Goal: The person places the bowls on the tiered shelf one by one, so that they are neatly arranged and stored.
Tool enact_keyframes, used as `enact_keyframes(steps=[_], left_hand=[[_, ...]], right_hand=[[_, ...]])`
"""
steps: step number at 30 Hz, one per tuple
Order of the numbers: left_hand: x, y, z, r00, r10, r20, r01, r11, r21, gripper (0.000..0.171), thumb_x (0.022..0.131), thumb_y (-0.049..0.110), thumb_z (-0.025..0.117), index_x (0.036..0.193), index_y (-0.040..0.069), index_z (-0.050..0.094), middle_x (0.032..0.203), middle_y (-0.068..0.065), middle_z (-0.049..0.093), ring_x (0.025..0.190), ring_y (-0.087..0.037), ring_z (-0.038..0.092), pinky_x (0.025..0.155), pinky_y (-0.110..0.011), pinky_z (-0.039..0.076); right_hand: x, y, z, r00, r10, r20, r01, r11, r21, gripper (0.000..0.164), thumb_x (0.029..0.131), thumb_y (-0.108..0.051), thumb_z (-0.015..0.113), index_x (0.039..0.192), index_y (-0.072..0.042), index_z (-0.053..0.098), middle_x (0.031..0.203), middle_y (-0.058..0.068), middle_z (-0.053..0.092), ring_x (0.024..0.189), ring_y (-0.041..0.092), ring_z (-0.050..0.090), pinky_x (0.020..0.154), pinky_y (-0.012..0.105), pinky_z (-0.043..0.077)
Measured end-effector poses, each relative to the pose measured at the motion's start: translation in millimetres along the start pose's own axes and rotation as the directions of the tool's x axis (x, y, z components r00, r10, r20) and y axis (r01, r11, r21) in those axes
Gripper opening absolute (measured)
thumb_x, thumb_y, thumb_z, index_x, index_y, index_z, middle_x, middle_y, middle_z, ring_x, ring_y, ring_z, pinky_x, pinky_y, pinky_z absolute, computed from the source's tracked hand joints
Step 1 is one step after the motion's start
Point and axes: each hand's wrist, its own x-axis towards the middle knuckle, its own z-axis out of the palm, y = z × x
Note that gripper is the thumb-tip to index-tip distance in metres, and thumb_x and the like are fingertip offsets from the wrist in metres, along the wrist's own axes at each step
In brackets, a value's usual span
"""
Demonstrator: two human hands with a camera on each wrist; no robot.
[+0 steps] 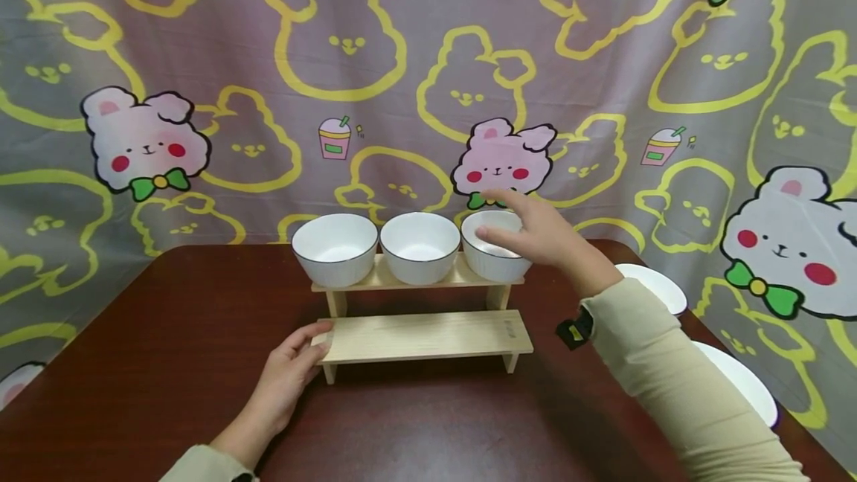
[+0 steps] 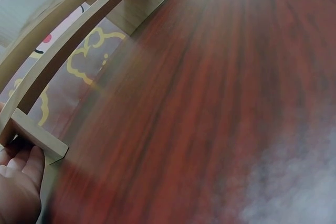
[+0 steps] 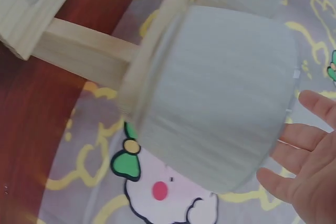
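Head view: I've got three white bowls [image 1: 419,268] lined on the upper shelf [image 1: 379,274], left hand [image 1: 284,374] pinching lower shelf [image 1: 422,337] at its left end, right hand [image 1: 538,233] spread by the right bowl [image 1: 494,265]

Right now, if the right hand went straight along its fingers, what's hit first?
Likely the rightmost bowl; depth is unclear, so the right hand may pass just above it.
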Motion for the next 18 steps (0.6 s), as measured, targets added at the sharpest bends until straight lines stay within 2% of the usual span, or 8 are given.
enact_keyframes(steps=[4, 8, 13, 18], left_hand=[[0.6, -0.4, -0.3, 1.0, -0.003, 0.006, 0.003, 1.0, -0.007, 0.04, 0.093, 0.011, 0.052, 0.131, 0.002, 0.048, 0.125, -0.008, 0.051, 0.092, -0.003, 0.055, 0.081, -0.023, 0.045], [1.5, -0.8, -0.6, 1.0, -0.004, 0.012, 0.004, 1.0, -0.012, 0.04, 0.093, 0.011, 0.052, 0.132, 0.002, 0.047, 0.129, -0.009, 0.049, 0.093, -0.003, 0.054, 0.082, -0.023, 0.045], [1.8, -1.3, -1.9, 1.0, -0.002, 0.01, 0.002, 1.0, 0.015, 0.04, 0.093, 0.012, 0.053, 0.131, 0.003, 0.048, 0.123, -0.006, 0.052, 0.093, -0.003, 0.054, 0.085, -0.027, 0.044], [0.8, -0.7, -1.6, 1.0, -0.008, 0.005, 0.008, 1.0, 0.028, 0.04, 0.092, 0.013, 0.053, 0.131, 0.004, 0.049, 0.121, -0.004, 0.052, 0.093, -0.004, 0.054, 0.087, -0.029, 0.044]], right_hand=[[-6, -7, -10, 0.999, -0.025, -0.043, 0.025, 1.0, -0.014, 0.06, 0.083, -0.042, 0.061, 0.136, -0.019, 0.045, 0.134, 0.007, 0.051, 0.12, 0.029, 0.048, 0.097, 0.05, 0.036], [-15, -12, -20, 0.995, -0.055, -0.082, 0.053, 0.998, -0.032, 0.059, 0.084, -0.04, 0.06, 0.136, -0.018, 0.045, 0.133, 0.01, 0.052, 0.118, 0.031, 0.049, 0.096, 0.053, 0.037], [-31, -17, -30, 0.987, -0.095, -0.13, 0.089, 0.995, -0.053, 0.056, 0.085, -0.037, 0.059, 0.135, -0.016, 0.046, 0.132, 0.011, 0.052, 0.116, 0.03, 0.051, 0.094, 0.053, 0.038], [-48, -22, -37, 0.974, -0.098, -0.202, 0.093, 0.995, -0.033, 0.054, 0.084, -0.032, 0.062, 0.133, -0.015, 0.049, 0.13, 0.011, 0.053, 0.111, 0.028, 0.051, 0.091, 0.053, 0.039]])
